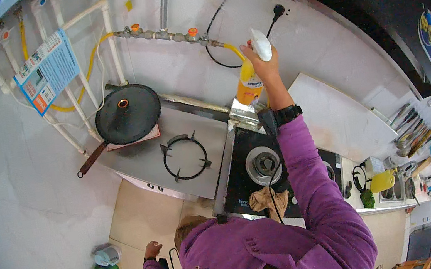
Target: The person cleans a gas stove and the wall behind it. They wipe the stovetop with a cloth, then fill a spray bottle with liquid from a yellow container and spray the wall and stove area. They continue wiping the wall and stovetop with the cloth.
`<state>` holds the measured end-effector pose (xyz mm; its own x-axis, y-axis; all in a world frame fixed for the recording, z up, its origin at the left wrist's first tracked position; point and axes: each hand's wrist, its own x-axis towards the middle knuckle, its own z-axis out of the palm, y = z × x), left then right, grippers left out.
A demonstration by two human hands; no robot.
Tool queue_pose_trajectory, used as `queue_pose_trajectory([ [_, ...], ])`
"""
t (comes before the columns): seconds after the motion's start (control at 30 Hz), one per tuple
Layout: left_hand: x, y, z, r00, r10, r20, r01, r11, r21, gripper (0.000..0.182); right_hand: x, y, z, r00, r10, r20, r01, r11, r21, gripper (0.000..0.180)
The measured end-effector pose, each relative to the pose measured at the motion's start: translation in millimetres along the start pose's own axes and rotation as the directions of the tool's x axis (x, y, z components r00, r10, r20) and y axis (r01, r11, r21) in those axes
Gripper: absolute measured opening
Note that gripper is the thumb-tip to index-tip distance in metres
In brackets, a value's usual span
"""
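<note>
My right hand (265, 63) is wrapped around the neck of a spray bottle (250, 90) with yellow-orange liquid and a white trigger head (261, 45). The bottle is raised near the wall, behind the black glass gas cooktop (236, 190). Below it, a bent metal sheet (240, 111) borders the cooktop's back edge. A burner (263, 165) shows without a grate over it. At the cooktop's front edge lies a crumpled tan cloth (266, 201). My left hand (153, 249) hangs low at my side over the floor, small in view, with its fingers curled.
A round pan support (185, 157) lies on the grey counter (211, 135). A dark lidded pan (128, 114) stands in the corner, its handle jutting out. A gas pipe with valves (166, 34) runs along the wall. Rightward are a yellow jug (382, 181), a sink (396, 192) and hanging utensils (412, 137).
</note>
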<state>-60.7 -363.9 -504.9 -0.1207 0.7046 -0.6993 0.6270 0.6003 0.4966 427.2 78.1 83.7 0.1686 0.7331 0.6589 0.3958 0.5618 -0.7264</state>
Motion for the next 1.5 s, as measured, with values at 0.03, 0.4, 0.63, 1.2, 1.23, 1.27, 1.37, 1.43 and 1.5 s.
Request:
queue_pose_trajectory([
  [0.03,7.4,-5.3,1.8,1.0,-0.021,0.006,0.021,0.998,-0.064,0.047,3.4,-4.1,4.5,1.0,0.02,-0.012,-0.02,1.0,-0.01,0.03],
  [0.4,43.4,-45.6,10.8,0.922,0.385,0.042,-0.387,0.916,0.109,0.034,15.1,-13.3,30.6,0.993,0.016,0.113,-0.01,0.998,-0.059,0.033],
  [0.63,55.9,-40.4,25.2,0.986,0.164,0.012,-0.164,0.986,-0.014,0.034,-3.2,5.9,40.1,0.972,0.08,0.219,-0.098,0.993,0.07,0.03],
  [1.2,13.6,-26.9,31.1,0.999,0.045,-0.03,-0.047,0.996,-0.081,0.031,-149.3,98.2,50.1,0.981,0.186,0.051,-0.172,0.963,-0.209,0.031],
  [1.23,10.2,-23.5,30.5,0.999,-0.007,-0.045,0.0,0.985,-0.17,0.033,-151.9,101.6,50.4,0.987,0.154,0.048,-0.141,0.968,-0.206,0.032],
  [1.27,8.7,-21.9,25.4,0.999,0.03,0.019,-0.03,0.999,-0.027,0.039,-154.1,104.2,50.9,0.99,0.137,0.033,-0.127,0.969,-0.212,0.033],
  [1.37,3.7,-18.3,21.5,1.0,-0.002,0.009,0.001,0.996,0.091,0.038,-158.0,109.5,51.0,0.992,0.109,0.065,-0.101,0.989,-0.103,0.037],
  [1.43,4.4,-18.8,21.0,0.997,0.076,-0.002,-0.075,0.987,0.145,0.041,-162.3,112.5,50.9,0.985,0.127,0.117,-0.118,0.99,-0.084,0.038],
  [1.5,7.3,-20.2,22.4,0.992,0.122,0.011,-0.123,0.984,0.129,0.044,-169.4,115.4,51.7,0.973,0.155,0.17,-0.131,0.981,-0.143,0.04],
])
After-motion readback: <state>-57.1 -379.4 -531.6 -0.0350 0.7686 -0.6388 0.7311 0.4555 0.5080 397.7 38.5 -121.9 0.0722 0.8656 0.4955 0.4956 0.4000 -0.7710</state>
